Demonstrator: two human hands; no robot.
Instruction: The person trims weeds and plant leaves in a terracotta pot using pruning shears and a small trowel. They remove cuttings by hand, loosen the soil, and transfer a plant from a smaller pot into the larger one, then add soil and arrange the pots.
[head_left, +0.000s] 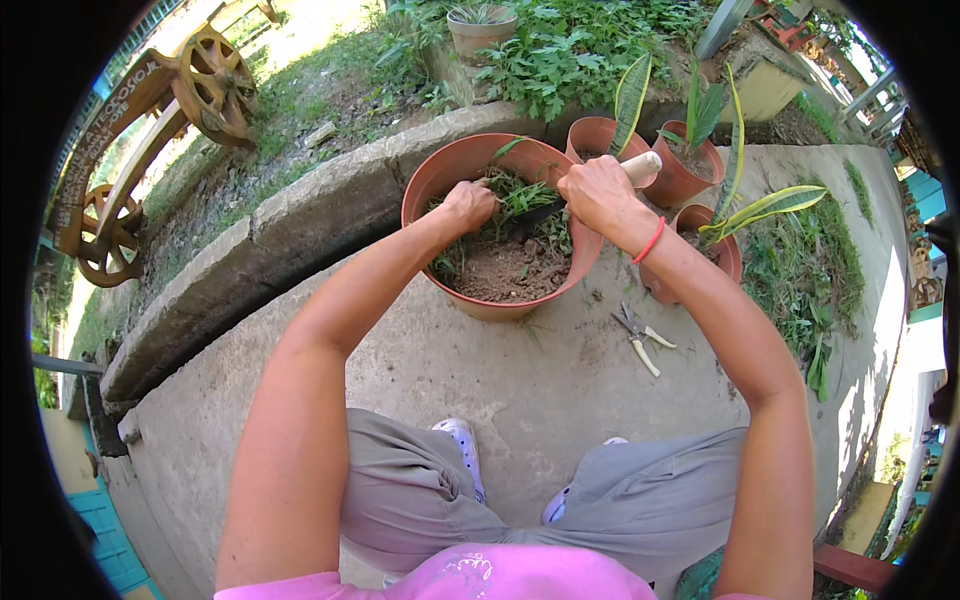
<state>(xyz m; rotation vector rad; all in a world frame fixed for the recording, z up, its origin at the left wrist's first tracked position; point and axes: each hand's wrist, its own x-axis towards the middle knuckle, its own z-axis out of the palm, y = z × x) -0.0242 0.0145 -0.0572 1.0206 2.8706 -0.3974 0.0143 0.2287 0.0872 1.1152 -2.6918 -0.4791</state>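
Note:
A large terracotta-coloured plastic pot (510, 294) stands on the concrete, holding crumbly brown soil (517, 270) and green weeds (525, 196). My left hand (471, 204) is inside the pot with its fingers closed on some of the weeds; the fingertips are partly hidden by leaves. Over the pot's right rim, my right hand (600, 191) grips the pale handle of a garden trowel (536, 214). The trowel's dark blade slants down to the left among the weeds, its tip hidden. A pair of pruning shears (642, 336) with white handles lies spread on the concrete, right of the pot.
Smaller pots with variegated snake plants (731, 255) and a broad-leaved plant (694, 120) stand at the right. Beyond them lies a heap of pulled weeds (806, 277). A concrete curb (322, 187) runs behind the large pot. A wooden bench with wheel-shaped ends (217, 86) stands at upper left.

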